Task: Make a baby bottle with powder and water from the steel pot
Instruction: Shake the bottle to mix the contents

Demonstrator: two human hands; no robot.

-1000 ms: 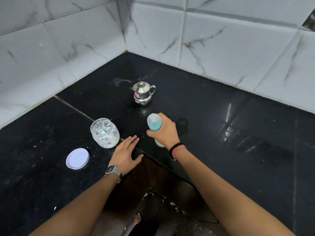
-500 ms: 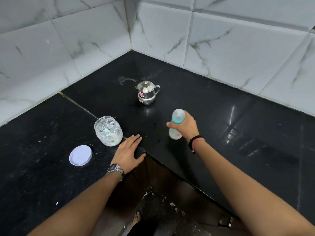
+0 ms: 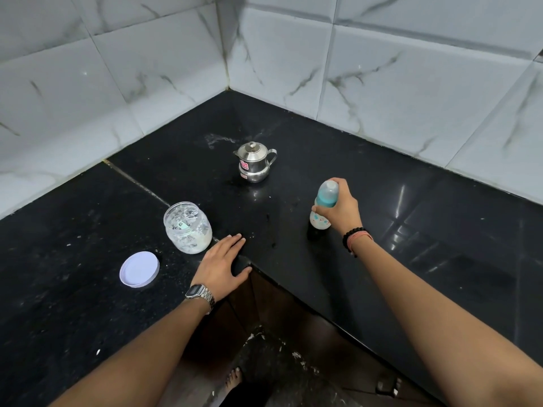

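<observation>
baby bottle (image 3: 322, 204) gripped upright on black countertop (image 3: 411, 230) by right hand (image 3: 340, 210); left hand (image 3: 221, 267) laid flat, fingers spread, at counter edge | steel pot (image 3: 255, 162) lidded, behind; powder jar (image 3: 188, 227) open, white lid (image 3: 139, 269) beside it

Glossy black stone desk (image 3: 382, 183), shiny steel pot (image 3: 254, 163), clear plastic powder jar (image 3: 188, 229), matt white plastic lid (image 3: 139, 269), translucent plastic baby bottle (image 3: 322, 205), marbled glazed wall tiles (image 3: 411, 83).
</observation>
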